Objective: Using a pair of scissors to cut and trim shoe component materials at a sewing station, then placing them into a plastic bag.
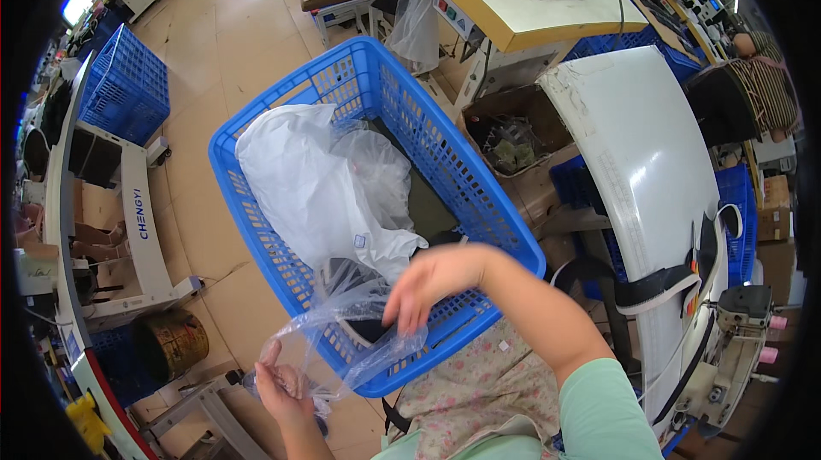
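A clear plastic bag [355,310] stretches across the near left corner of a blue plastic basket [227,148]. My left hand [286,379] is closed on its edge, with the film draped over the fingers. My right hand [432,285], smeared by motion, hangs over the near end of the basket with its fingers pointing down beside the bag. Whether those fingers grip the film cannot be told. Inside the basket lie a large white plastic bag [295,178] and more crumpled clear film [376,169]. Dark material shows partly beneath the bags.
To the right stands a white sewing table [633,152] with a sewing machine [735,349] and dark strips [658,289]. A carton [513,131] of scraps sits beside the basket. Leftward are blue crates [128,88] and a rusty bin [175,340]. A person [744,92] is at far right.
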The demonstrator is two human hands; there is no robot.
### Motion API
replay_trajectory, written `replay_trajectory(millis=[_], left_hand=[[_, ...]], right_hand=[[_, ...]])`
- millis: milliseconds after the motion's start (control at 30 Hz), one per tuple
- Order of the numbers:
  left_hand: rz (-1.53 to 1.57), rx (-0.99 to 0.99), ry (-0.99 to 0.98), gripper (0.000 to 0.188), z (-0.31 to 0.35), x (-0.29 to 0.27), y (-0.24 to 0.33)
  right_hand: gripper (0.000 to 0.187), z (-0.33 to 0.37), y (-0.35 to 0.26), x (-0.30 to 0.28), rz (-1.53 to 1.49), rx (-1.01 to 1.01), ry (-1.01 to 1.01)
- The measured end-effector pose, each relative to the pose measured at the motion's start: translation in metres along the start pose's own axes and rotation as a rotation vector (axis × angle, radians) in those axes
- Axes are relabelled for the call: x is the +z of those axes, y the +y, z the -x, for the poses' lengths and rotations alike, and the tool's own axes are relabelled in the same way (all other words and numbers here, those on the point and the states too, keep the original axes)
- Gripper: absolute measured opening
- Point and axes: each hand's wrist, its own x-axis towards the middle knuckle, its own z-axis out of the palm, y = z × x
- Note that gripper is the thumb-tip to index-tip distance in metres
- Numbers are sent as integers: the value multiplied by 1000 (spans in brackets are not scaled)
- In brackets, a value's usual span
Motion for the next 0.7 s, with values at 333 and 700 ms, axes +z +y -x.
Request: replay_trajectory(millis=[333,700], left_hand=[[1,-65,19,45,-8,6,-13],[-2,-102,184,43,-20,13,-17]], right_hand=[[92,-37,170,-125,1255,763,485],[98,-44,152,-136,1277,814,340]])
